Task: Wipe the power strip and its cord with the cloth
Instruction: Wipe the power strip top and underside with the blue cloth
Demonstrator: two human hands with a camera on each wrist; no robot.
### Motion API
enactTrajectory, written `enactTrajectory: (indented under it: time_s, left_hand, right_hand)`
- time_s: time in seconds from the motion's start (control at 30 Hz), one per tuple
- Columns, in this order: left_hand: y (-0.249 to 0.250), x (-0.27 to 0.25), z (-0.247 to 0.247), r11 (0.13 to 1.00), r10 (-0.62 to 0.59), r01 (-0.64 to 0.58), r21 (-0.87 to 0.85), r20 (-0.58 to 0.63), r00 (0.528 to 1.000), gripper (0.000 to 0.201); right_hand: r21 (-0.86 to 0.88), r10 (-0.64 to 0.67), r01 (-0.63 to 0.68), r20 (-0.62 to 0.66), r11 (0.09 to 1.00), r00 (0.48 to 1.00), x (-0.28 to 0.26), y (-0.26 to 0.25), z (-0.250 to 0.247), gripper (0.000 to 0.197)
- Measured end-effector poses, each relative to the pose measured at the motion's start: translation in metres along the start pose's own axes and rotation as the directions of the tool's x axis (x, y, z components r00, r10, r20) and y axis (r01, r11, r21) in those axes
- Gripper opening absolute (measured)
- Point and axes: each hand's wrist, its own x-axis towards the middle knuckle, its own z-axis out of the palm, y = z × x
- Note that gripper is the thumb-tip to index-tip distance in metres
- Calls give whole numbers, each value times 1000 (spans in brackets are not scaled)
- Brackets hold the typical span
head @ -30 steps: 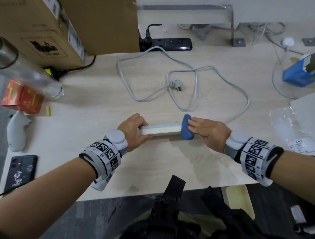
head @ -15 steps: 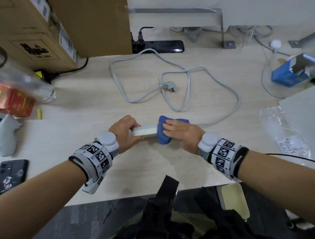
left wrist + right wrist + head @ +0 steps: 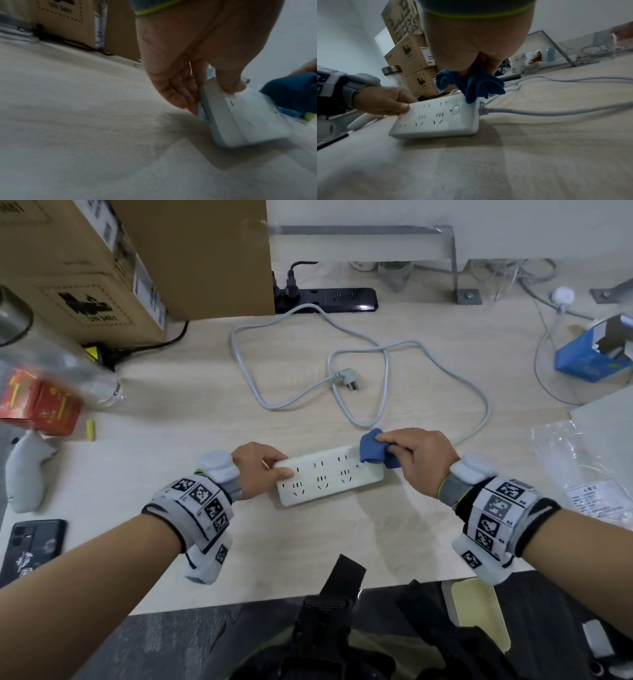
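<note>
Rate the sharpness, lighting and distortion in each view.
Head view: bright and even, wide-angle bending at the edges, power strip sharp. Left wrist view: dim, motion-blurred, left hand and strip end smeared. Right wrist view: dim, noisy; blue cloth and sockets readable, background boxes soft.

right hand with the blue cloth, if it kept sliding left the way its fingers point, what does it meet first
Most likely the left hand, which grips the far end of the white power strip. The right hand pinches the blue cloth at the strip's cord end; only the bare socket face lies between them.
</note>
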Motion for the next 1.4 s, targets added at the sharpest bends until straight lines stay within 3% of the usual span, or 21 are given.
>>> enactTrajectory:
  time_s: [0.07, 0.17, 0.23, 0.3, 0.37, 0.43, 0.57, 0.67, 0.73, 0.8, 0.9, 0.97, 1.07, 1.1, 1.17, 1.23, 1.33, 1.4]
  left_hand:
    - [4, 4, -2, 990, -24, 10, 143, 93, 995, 24]
    - [9, 8, 1, 939, 11, -22, 342, 36, 999, 36]
    - [10, 3, 8, 914, 113, -100, 394, -10, 994, 56]
    - [13, -2, 19, 822, 182, -179, 540, 49, 982, 83]
    - [16, -2, 29, 740, 153, -171, 651, 85, 985, 99]
    - [14, 1, 34, 739, 149, -159, 655, 72, 986, 100]
    - [6, -3, 30, 928, 163, -170, 332, 49, 985, 81]
    - [9, -6, 12, 999, 37, -36, -9, 101, 994, 64]
    - [15, -3, 4, 972, -126, 147, -184, 125, 984, 51]
    - [19, 1, -1, 867, -301, 356, -348, 204, 932, 46]
    - [19, 8, -5, 777, -426, 496, -387, 256, 868, 40]
    - [12, 13, -6, 833, -421, 458, -310, 182, 889, 42]
    - [2, 13, -8, 980, -181, 180, 85, 10, 983, 61]
    - [1, 11, -10, 978, -76, 77, 193, -15, 997, 65]
    - [1, 6, -13, 974, 28, -23, 224, -16, 999, 71]
    - [0, -3, -14, 968, 34, -36, 248, 12, 999, 87]
    - [-6, -19, -6, 882, 47, -76, 464, 75, 996, 115]
    - [-15, -23, 3, 885, 41, -61, 461, 54, 998, 114]
  right_hand:
    - [23, 64, -64, 10, 998, 998, 2, -1, 4, 32]
    - [42, 81, -82, 23, 996, 996, 3, -2, 8, 32]
    - [59, 106, -106, 19, 993, 994, 3, -2, 10, 29]
    - [79, 144, -144, -1, 987, 990, 2, 1, 9, 27]
    - [96, 181, -178, -16, 979, 983, 0, 1, 7, 27]
    - [134, 202, -196, -30, 971, 979, 0, -1, 4, 27]
    - [192, 218, -196, -97, 962, 971, -3, 3, -6, 27]
    - [278, 258, -206, -164, 938, 952, -7, 5, -12, 28]
    - [314, 282, -217, -180, 924, 942, -9, 6, -12, 29]
    - [310, 287, -227, -166, 923, 943, -11, 4, -9, 29]
    - [302, 289, -237, -138, 923, 947, -13, 1, -2, 28]
    - [315, 292, -241, -129, 918, 948, -12, -1, 1, 28]
    - [320, 277, -227, -118, 920, 954, -11, -2, 3, 28]
    - [322, 271, -223, -112, 920, 956, -10, -1, 4, 28]
    - [323, 261, -218, -98, 921, 960, -9, -1, 5, 29]
    - [317, 246, -204, -97, 926, 965, -7, -1, 4, 30]
    - [326, 232, -178, -135, 928, 963, -2, -4, 4, 30]
    - [334, 241, -176, -163, 926, 957, 2, -6, 6, 30]
